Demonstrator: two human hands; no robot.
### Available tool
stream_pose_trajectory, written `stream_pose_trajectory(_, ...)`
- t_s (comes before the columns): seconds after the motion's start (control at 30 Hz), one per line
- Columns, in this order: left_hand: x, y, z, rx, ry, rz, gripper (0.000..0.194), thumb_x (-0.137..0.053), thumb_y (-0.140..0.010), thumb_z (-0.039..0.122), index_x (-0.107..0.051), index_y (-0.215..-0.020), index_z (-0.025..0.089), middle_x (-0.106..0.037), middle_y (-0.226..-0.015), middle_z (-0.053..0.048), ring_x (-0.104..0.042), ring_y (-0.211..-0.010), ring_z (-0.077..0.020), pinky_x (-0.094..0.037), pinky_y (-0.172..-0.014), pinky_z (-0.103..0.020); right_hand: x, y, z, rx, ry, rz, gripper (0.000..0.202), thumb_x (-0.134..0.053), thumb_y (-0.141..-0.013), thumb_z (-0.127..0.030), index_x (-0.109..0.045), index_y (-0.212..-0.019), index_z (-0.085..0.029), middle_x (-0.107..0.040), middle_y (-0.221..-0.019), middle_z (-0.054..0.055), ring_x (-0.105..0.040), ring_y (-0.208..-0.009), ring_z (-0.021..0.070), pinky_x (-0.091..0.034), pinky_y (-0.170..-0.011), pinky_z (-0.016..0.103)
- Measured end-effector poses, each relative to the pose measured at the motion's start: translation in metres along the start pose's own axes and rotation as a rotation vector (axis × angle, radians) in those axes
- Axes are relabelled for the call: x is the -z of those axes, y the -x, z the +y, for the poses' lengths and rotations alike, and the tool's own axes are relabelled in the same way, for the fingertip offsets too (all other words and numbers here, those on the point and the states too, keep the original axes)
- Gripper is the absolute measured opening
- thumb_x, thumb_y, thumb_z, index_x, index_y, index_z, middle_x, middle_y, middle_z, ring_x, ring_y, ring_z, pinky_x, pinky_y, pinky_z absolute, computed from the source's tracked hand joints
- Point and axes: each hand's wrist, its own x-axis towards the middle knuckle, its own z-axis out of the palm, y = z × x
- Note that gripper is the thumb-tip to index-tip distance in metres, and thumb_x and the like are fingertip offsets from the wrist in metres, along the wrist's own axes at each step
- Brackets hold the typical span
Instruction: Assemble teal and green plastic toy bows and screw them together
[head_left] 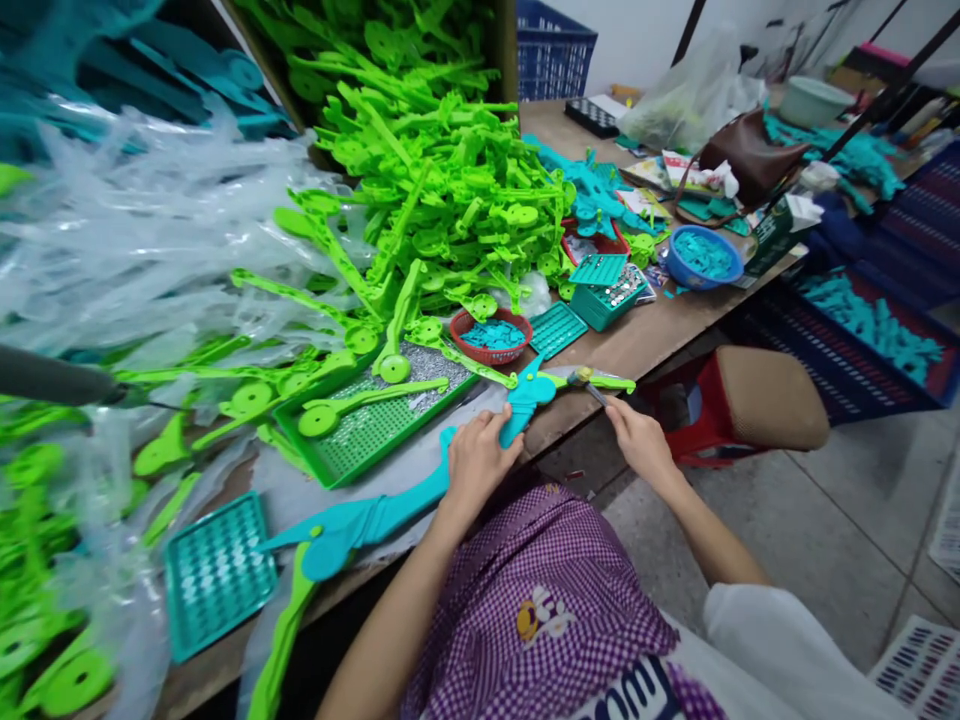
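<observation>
1. At the table's [570,430] near edge, we hold down a turquoise piece [529,393] with our left hand [480,455], its fingers bent and closed over the lower part.
2. Our right hand [641,440] grips the handle of a small hammer-like tool [580,377], whose brassy head is over the light green arm [619,384] reaching right from that piece; we cannot tell whether they touch.
3. Left of our left hand we have a longer turquoise part [352,528], with a green arm [289,625] at its lower left end.
4. Beyond our hands we see a green tray [352,455] bearing small silvery bits, and a red basket [491,352] of turquoise pieces.
5. Behind these we see a large heap of green parts [450,190]; a teal tray [219,572] lies at lower left.
</observation>
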Motion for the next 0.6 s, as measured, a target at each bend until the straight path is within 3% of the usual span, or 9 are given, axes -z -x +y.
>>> stream_pose_trajectory(0.07,-0.001,0.000,0.000,-0.004,-0.012,0.001,0.046,-0.059,-0.087,0.034,-0.061,-0.132,0.021,-0.069,-0.111,-0.011,-0.066,-0.101,-0.0294,-0.048,-0.087,-0.038,0.004,0.007,0.004,-0.040,-0.069,0.159,0.046,-0.028,-0.102,-0.041,-0.062,-0.128,-0.024,-0.075,-0.104,0.009,-0.072,-0.089,0.0242,-0.051,-0.072,0.030)
stream_pose_trajectory(0.13,-0.001,-0.001,-0.001,-0.009,-0.025,0.003,0.047,-0.059,-0.088,0.034,-0.061,-0.132,0.020,-0.069,-0.111,-0.011,-0.066,-0.101,-0.0299,-0.048,-0.088,-0.038,0.002,0.011,0.006,-0.114,-0.057,0.210,0.047,-0.028,-0.101,-0.040,-0.062,-0.127,-0.020,-0.075,-0.103,0.012,-0.072,-0.090,0.0252,-0.051,-0.075,0.032)
stream_pose_trajectory(0.23,-0.001,-0.002,-0.001,-0.013,-0.034,0.015,0.046,-0.058,-0.088,0.035,-0.061,-0.131,0.019,-0.069,-0.110,-0.012,-0.066,-0.101,-0.0304,-0.049,-0.087,-0.039,-0.005,0.009,0.010,-0.180,0.025,0.011,0.042,-0.033,-0.100,-0.038,-0.066,-0.120,-0.021,-0.075,-0.091,0.011,-0.072,-0.079,0.0267,-0.049,-0.070,0.032)
stream_pose_trajectory(0.3,0.000,-0.003,-0.001,-0.006,-0.033,0.019,0.045,-0.059,-0.087,0.035,-0.063,-0.129,0.020,-0.070,-0.108,-0.011,-0.066,-0.099,-0.0301,-0.049,-0.085,-0.038,-0.006,0.008,0.017,-0.207,0.000,-0.054,0.042,-0.034,-0.100,-0.040,-0.066,-0.119,-0.022,-0.075,-0.087,0.010,-0.071,-0.077,0.0266,-0.048,-0.068,0.032)
stream_pose_trajectory(0.5,0.003,-0.007,-0.002,0.012,-0.026,0.003,0.046,-0.061,-0.085,0.035,-0.063,-0.129,0.022,-0.071,-0.107,-0.009,-0.067,-0.096,-0.0284,-0.049,-0.081,-0.034,0.013,0.013,0.033,-0.250,-0.228,0.261,0.058,-0.025,-0.099,-0.054,-0.063,-0.124,-0.017,-0.073,-0.087,0.009,-0.069,-0.076,0.0232,-0.048,-0.066,0.030)
stream_pose_trajectory(0.6,0.001,-0.007,-0.002,0.011,-0.030,0.013,0.047,-0.061,-0.085,0.036,-0.063,-0.129,0.022,-0.071,-0.108,-0.009,-0.068,-0.096,-0.0280,-0.049,-0.082,-0.034,0.009,0.010,0.034,-0.211,-0.166,0.263,0.054,-0.028,-0.099,-0.052,-0.064,-0.122,-0.018,-0.073,-0.085,0.009,-0.068,-0.075,0.0230,-0.046,-0.066,0.029)
